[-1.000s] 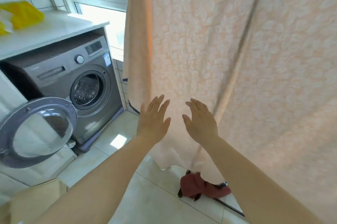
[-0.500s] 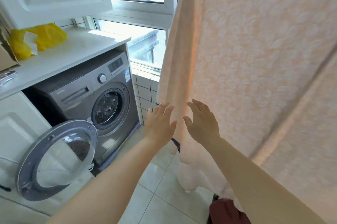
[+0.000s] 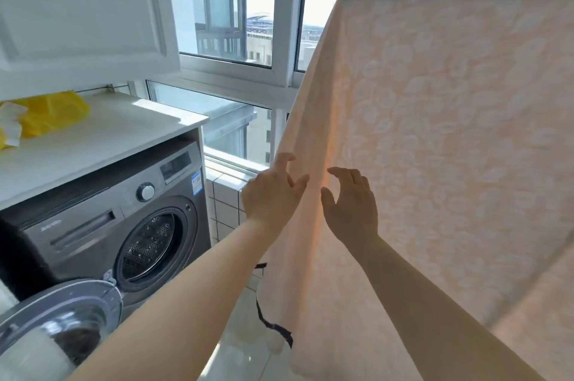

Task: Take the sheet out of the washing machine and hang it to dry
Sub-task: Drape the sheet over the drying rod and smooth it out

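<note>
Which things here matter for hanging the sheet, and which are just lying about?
Part of the job:
sheet, already hanging
washing machine, its door open
left hand and right hand, open at the sheet's edge

Lying about:
yellow bag on the counter
black strap

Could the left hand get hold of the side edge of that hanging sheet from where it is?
Probably yes. The left hand is open right beside the sheet, its fingertips at the side edge, and nothing lies between them. The right hand is on the sheet's face, out of the way.

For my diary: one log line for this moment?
sheet: hung | left hand: open, at edge | right hand: open | washer: door open
</note>
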